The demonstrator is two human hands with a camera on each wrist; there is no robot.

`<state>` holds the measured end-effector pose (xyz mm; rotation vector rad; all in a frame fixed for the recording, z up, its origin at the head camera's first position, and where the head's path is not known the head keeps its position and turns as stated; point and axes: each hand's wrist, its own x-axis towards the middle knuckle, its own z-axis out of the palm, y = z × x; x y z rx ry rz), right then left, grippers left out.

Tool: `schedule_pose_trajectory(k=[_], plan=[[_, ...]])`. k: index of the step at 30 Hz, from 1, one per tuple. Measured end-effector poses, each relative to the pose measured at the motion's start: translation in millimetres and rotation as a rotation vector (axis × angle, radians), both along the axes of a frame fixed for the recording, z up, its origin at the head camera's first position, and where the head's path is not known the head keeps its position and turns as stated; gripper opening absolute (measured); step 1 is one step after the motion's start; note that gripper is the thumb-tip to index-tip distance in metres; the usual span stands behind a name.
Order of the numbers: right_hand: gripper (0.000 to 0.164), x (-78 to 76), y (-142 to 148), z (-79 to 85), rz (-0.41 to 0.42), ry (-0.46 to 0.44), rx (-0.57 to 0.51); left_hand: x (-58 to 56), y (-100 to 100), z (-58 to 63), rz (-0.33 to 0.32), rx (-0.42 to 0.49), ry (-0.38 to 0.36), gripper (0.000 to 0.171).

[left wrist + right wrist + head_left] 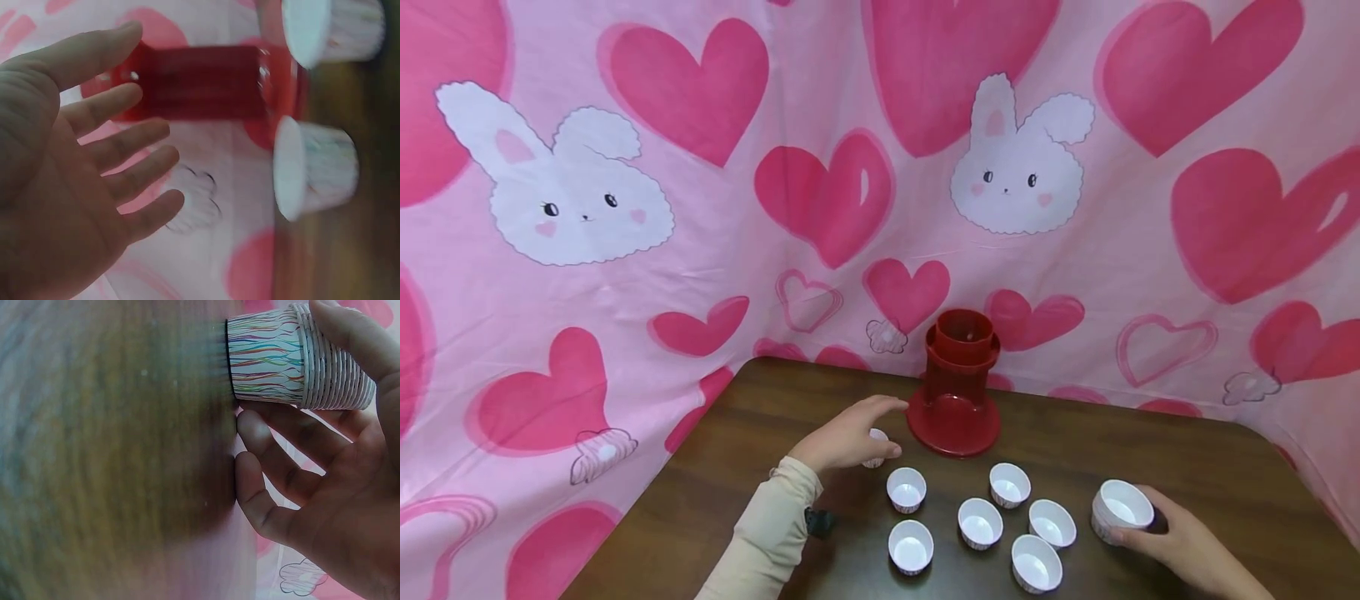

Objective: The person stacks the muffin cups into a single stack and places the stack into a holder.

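Note:
My right hand [1176,537] grips a stack of nested white paper cups [1123,507] at the right of the table. In the right wrist view, the stack [265,359] shows wavy coloured lines, several layered rims, and its base down at the tabletop; the thumb lies against the rims. My left hand [853,435] hovers with fingers spread and holds nothing. Just behind its fingers is a small white paper cup [874,454], partly hidden. In the left wrist view, the open palm [69,169] faces a red stand, with two blurred cups beyond the fingertips.
Several single white cups stand upright mid-table, among them a left one [911,547] and a right one [1036,564]. A red cylinder on a round base [958,429] stands near the back edge. A pink heart-print cloth [820,83] hangs behind the brown table [700,517].

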<state>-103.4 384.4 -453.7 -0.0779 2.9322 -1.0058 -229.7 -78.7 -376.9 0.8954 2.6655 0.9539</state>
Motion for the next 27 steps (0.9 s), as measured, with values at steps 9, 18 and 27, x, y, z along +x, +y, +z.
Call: schedule_pose_trajectory(k=[9, 18, 27], plan=[[0.062, -0.1, 0, -0.2, -0.007, -0.026, 0.002, -8.1, -22, -30.7, 0.086, -0.025, -0.076, 0.090], [0.061, 0.0, 1, -1.4, -0.002, -0.010, 0.011, -15.3, -27, -55.6, 0.136, -0.029, -0.077, 0.089], [0.058, -1.1, 0, -1.8, 0.007, 0.073, 0.020, -20.4, -28, -64.2, 0.171, -0.036, -0.099, 0.084]])
